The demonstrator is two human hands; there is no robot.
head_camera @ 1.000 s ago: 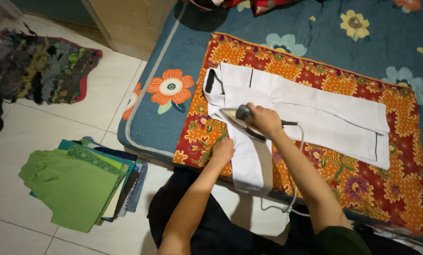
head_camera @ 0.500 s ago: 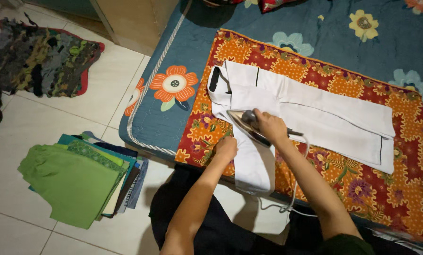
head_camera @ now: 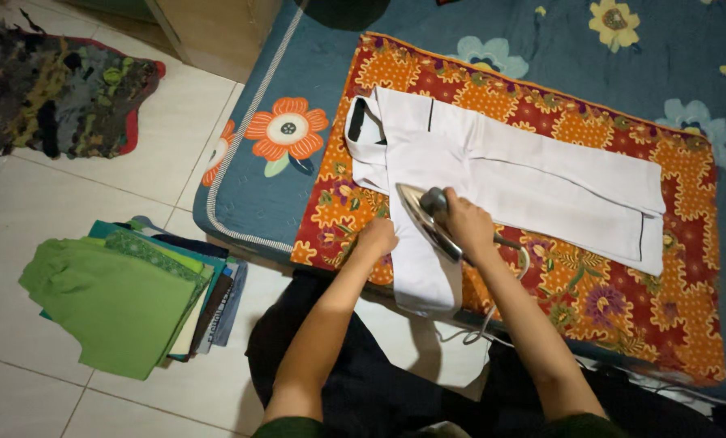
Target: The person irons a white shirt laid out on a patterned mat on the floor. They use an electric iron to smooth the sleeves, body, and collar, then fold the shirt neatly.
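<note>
The white shirt (head_camera: pixel 501 174) lies spread flat on an orange and red batik cloth (head_camera: pixel 590 292), which covers part of a blue mattress with flower prints (head_camera: pixel 298 89) set on the tiled floor (head_camera: pixel 95 203). The shirt's collar, edged in dark trim, points toward the mattress's left side, its body runs off to the right, and one sleeve hangs down toward the near edge of the cloth, just over it.

On that sleeve stands the electric iron (head_camera: pixel 424 219), soleplate down, its pointed tip aimed up toward the collar. The right hand (head_camera: pixel 467 227) has its grip closed fully around the iron's handle, fingers wrapped over the top. The iron's cord (head_camera: pixel 493 312) trails from the back of it and loops down over the near edge of the mattress.

The left hand (head_camera: pixel 377 238) rests just beside the iron on the left edge of the sleeve, fingers curled in and pressing the fabric against the batik cloth; whether it pinches the fabric cannot be told.

On the floor to the left lies a pile of folded clothes (head_camera: pixel 128 296), a green piece on top. Farther off, at the upper left, lies a dark patchwork rug (head_camera: pixel 63 93).
</note>
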